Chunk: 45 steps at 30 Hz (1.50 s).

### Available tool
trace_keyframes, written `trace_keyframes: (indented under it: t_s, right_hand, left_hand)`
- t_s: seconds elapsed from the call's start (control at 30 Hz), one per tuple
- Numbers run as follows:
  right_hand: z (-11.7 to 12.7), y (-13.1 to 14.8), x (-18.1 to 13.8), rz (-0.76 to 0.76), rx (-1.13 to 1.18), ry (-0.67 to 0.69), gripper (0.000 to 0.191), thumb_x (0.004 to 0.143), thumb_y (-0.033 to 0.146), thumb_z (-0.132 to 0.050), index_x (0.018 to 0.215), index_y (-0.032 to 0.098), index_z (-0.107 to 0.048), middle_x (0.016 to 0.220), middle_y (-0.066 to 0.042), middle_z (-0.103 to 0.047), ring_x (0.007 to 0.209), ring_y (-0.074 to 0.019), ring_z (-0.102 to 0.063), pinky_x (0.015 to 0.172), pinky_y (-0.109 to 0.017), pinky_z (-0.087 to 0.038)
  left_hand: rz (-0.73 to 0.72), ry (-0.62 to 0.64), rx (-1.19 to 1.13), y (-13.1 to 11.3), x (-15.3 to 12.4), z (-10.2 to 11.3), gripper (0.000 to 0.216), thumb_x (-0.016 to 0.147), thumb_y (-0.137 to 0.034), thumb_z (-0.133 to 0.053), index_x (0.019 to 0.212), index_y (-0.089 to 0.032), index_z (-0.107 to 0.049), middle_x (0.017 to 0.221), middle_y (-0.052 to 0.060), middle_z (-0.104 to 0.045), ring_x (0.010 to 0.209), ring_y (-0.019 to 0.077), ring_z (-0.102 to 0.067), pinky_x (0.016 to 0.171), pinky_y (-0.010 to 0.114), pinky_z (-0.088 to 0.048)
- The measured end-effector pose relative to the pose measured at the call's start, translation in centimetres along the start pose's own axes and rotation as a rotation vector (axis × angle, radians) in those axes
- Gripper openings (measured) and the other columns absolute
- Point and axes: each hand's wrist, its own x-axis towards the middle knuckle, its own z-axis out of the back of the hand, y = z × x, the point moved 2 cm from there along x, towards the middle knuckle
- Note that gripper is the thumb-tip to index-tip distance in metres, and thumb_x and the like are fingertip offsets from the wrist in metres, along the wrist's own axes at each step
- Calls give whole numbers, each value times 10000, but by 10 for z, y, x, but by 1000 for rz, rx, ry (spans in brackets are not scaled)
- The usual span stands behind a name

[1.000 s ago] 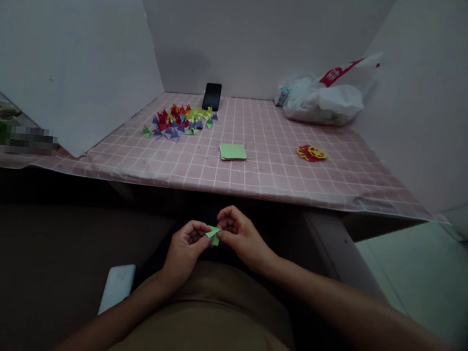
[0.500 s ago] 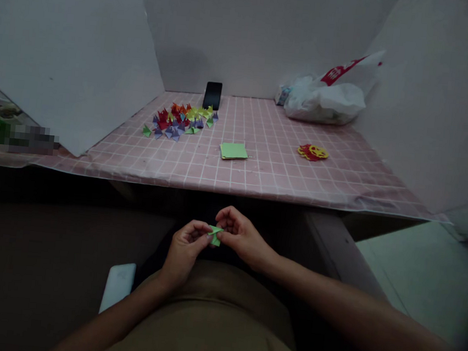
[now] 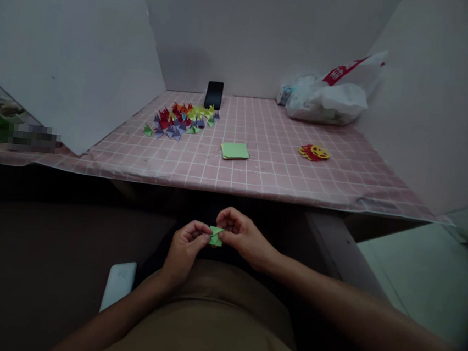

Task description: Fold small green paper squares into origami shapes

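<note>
Between my two hands, above my lap and below the table edge, is a small folded piece of green paper (image 3: 215,236). Creases and a slanting fold line show on its face. My left hand (image 3: 186,246) pinches its left side between thumb and fingers. On the right side, my right hand (image 3: 244,238) grips it with thumb and curled fingers. On the table beyond lies a stack of square paper sheets (image 3: 235,151), light green on top. Several folded paper figures (image 3: 177,120) in red, orange, yellow, purple and green are grouped to its left.
A pink checked tablecloth (image 3: 275,174) covers the table. A black phone (image 3: 214,95) leans at the back, and a white plastic bag (image 3: 328,99) sits back right. Red and yellow cut-out pieces (image 3: 314,152) lie at right. Beside my left forearm is a white device (image 3: 119,285).
The green paper now shows a flatter, squarer face between my fingers. Both hands have stayed nearly in place, and the view has shifted slightly.
</note>
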Motion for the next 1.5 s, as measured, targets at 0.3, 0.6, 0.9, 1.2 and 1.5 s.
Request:
trace_keyframes:
  t_s: [0.3, 0.6, 0.9, 1.2, 1.5]
  right_hand:
    - [3, -2, 0, -36, -126, -20, 69, 672, 132, -603, 726, 174, -613, 645, 31, -566, 595, -107, -472, 584, -253, -344]
    - [4, -3, 0, 28, -196, -40, 52, 675, 147, -599, 710, 179, -620, 660, 23, -580, 614, -117, -491, 587, -252, -360]
    - [4, -4, 1, 14, -110, -9, 57, 689, 177, -621, 742, 183, -601, 665, 28, -567, 612, -116, -490, 602, -262, -369]
    - [3, -5, 0, 5, -91, -17, 65, 692, 172, -632, 755, 175, -621, 697, 17, -589, 641, -120, -516, 630, -272, -385]
    - [3, -4, -1, 34, -166, -51, 73, 674, 135, -608, 700, 165, -668, 649, 16, -603, 621, -115, -508, 610, -255, -379]
  left_hand:
    - [-59, 19, 48, -4, -2, 0, 81, 757, -241, -659, 805, -176, -654, 717, 3, -674, 675, 154, -625, 667, 261, -483]
    - [-50, 17, 38, -3, -1, -1, 128, 743, -252, -690, 834, -172, -650, 744, 14, -686, 692, 158, -636, 680, 270, -493]
    - [-80, -19, 44, -3, 0, 1, 69, 724, -222, -701, 770, -177, -677, 708, 0, -680, 662, 141, -620, 653, 250, -486]
    - [-94, -39, 102, -3, 1, 3, 27, 721, -206, -696, 728, -181, -703, 688, -1, -677, 645, 134, -589, 630, 235, -457]
    - [-119, -19, 125, -5, 0, 4, 28, 721, -199, -671, 722, -175, -685, 681, -11, -661, 644, 127, -574, 633, 228, -443]
